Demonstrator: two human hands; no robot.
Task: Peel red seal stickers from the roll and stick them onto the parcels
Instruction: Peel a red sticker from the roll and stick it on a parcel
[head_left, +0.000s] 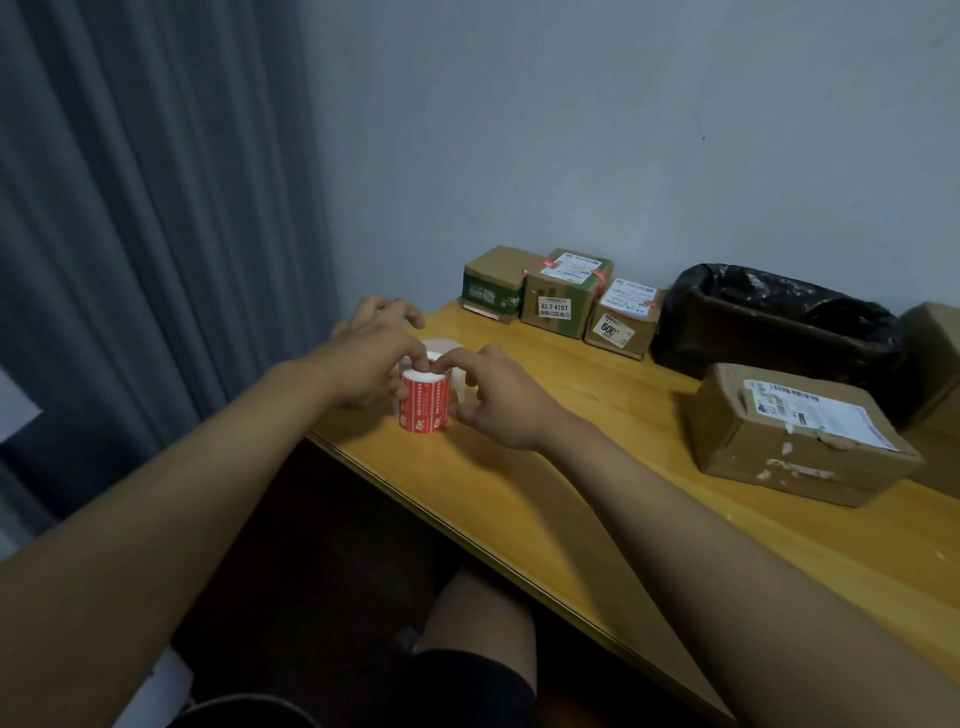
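The roll of red seal stickers (423, 404) stands upright near the table's left corner. My left hand (363, 370) wraps it from the left, with a fingertip on its top rim. From the right, my right hand (496, 397) touches the top rim with its forefinger and presses its thumb against the roll's lower side. White backing paper (456, 382) curls behind the roll. Three small cardboard parcels (563, 296) line the wall, two with red seals on top. A larger flat parcel (789, 441) lies to the right.
The wooden table (597, 499) runs diagonally, its front edge close to my knee. A box lined with a black bag (774, 322) sits at the back right, another carton (935, 358) beyond it. Grey curtains hang left. Fingers of another hand (387, 310) show behind my left hand.
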